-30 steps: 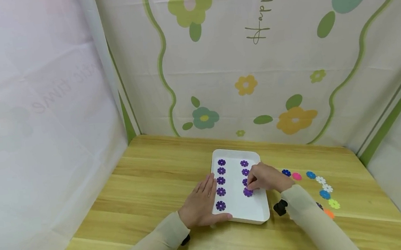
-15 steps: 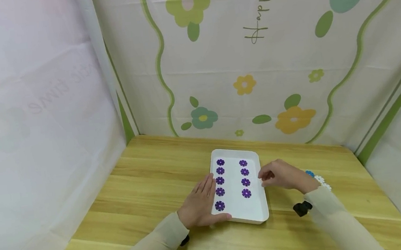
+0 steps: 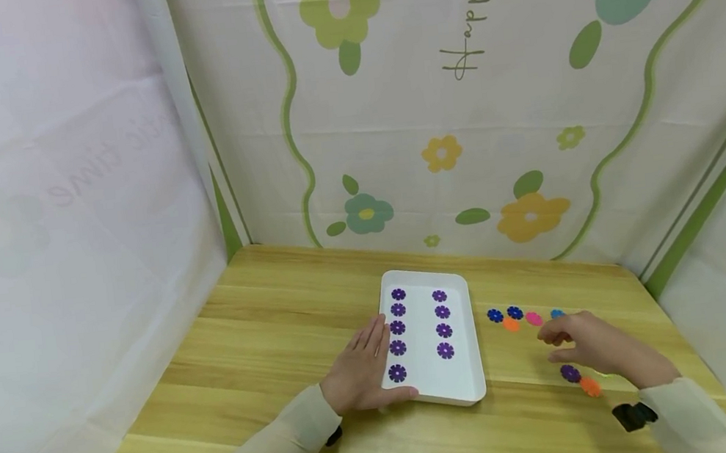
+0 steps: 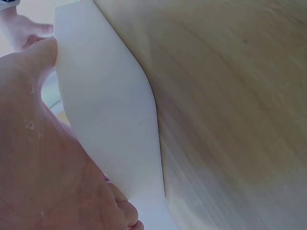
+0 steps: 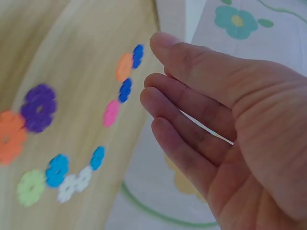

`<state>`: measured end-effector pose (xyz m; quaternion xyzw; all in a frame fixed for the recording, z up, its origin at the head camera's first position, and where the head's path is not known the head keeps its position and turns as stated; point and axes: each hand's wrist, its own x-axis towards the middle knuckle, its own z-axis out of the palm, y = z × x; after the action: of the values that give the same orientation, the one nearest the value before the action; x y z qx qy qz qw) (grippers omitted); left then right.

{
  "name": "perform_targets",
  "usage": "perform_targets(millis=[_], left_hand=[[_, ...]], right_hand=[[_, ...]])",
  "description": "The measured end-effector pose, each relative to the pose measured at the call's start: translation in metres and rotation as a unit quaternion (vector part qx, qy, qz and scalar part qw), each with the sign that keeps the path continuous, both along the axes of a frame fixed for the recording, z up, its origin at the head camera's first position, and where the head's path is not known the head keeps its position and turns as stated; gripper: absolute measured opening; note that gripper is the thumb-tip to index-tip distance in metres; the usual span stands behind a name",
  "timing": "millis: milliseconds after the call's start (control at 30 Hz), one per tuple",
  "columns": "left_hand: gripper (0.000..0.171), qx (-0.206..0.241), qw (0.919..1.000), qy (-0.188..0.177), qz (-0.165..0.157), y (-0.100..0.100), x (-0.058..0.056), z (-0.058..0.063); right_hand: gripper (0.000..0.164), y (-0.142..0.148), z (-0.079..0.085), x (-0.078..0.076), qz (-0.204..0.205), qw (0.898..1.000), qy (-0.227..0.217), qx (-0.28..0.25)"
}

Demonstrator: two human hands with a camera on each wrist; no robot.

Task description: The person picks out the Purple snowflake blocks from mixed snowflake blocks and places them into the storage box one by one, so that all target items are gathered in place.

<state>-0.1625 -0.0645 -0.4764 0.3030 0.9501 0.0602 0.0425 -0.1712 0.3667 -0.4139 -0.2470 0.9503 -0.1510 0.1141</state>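
A white tray lies on the table with several purple flower-shaped discs in two columns, the left column longer than the right. My left hand rests on the tray's near left corner, fingers straight along the left rim and thumb along the front rim. In the left wrist view, the tray's outer wall shows beside that hand. My right hand hovers over the loose discs right of the tray, fingers loosely bent. Nothing is between its fingers in the right wrist view. Below it lies a purple disc, touching an orange disc.
Other loose discs lie in an arc on the wooden table: dark blue, orange, pink, light blue, white and yellow-green. A flower-printed curtain closes off the back.
My right hand has left the right column of purple discs in the tray and moved right over the loose discs. My left hand has stayed on the tray's corner.
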Motion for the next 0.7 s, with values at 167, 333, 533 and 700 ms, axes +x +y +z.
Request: perform_targets(millis=[167,333,533,700], left_hand=[[0.119,-0.001,1.0000,0.000,0.000,0.000,0.000,-0.001],[0.119,-0.003,1.0000,0.002,0.000,0.000,0.001,-0.002],[0.118,0.002,1.0000,0.003,-0.005,0.000,0.001,-0.001],[0.118,0.003,1.0000,0.004,-0.008,-0.001,0.001,-0.002]], right_hand=[[0.036,0.023,-0.012,0.012,-0.026,0.999,0.009,0.020],[0.041,0.039,-0.032,0.022,-0.045,0.998,0.031,0.024],[0.039,0.049,-0.052,0.029,-0.065,0.997,0.044,0.011],[0.034,0.054,-0.066,0.029,-0.069,0.997,0.041,-0.010]])
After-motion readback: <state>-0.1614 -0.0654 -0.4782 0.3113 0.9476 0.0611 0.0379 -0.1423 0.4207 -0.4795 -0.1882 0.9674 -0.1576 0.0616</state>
